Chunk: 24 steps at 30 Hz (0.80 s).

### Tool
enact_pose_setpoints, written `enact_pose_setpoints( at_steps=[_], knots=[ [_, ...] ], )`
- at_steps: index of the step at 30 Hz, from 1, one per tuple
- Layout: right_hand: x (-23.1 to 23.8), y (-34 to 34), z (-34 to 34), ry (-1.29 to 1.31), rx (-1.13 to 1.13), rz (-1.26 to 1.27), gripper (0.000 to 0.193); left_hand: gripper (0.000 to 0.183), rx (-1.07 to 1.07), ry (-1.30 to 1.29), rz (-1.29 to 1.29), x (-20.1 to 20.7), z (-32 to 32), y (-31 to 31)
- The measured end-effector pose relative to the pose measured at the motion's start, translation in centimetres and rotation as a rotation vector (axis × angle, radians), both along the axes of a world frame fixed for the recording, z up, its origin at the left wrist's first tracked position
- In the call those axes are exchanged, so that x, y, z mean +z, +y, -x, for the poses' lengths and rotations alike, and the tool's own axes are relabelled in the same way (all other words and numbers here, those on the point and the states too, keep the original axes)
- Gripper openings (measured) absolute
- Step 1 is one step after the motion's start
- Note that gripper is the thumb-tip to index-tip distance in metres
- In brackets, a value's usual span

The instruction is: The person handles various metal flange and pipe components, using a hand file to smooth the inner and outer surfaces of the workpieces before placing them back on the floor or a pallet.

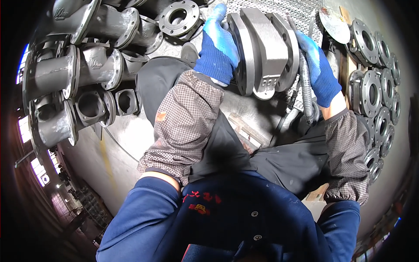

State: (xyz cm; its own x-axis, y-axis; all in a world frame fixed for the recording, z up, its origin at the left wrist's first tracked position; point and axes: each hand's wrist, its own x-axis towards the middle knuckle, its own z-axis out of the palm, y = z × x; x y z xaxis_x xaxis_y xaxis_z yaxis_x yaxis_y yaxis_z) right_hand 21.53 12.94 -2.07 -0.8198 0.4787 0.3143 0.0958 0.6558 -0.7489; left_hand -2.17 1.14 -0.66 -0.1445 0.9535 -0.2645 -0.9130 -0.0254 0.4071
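Note:
A grey flanged metal casting (264, 48), with a squared middle between round flanges, stands in front of me between my hands. My left hand (217, 46), in a blue glove, is closed on its left flange, thumb up; the other fingers are largely hidden behind the metal. My right hand (317, 65), also gloved in blue, lies along the right flange. A ribbed flexible hose (307, 94) runs between that hand and the casting, in line with a thin dark rod above. The right fingers are mostly hidden, so I cannot tell what they grip.
Flanged pipe fittings (52, 74) are stacked at the left, with a round flange (179, 17) on top. Ring flanges (371, 94) stand in rows at the right. A pale disc (334, 26) is at the far right. My bent legs (288, 161) are below the casting.

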Motion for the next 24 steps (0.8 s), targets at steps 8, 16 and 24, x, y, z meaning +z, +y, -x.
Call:
enact_pose_setpoints(
  at_steps=[8, 16, 24],
  knots=[
    [-2.1, 1.6, -2.5, -0.037, -0.102, -0.123, 0.039, 0.059, 0.359, 0.031, 0.418, 1.2, -3.1, 3.0],
    [-2.0, 1.8, -1.6, 0.011, -0.214, -0.234, 0.039, 0.052, 0.374, 0.616, 0.053, 1.5, -7.6, 2.6],
    [-1.3, 1.3, -0.4, -0.001, -0.25, -0.323, 0.04, 0.056, 0.377, 0.976, 0.156, 1.6, -7.4, 2.3]
  ],
)
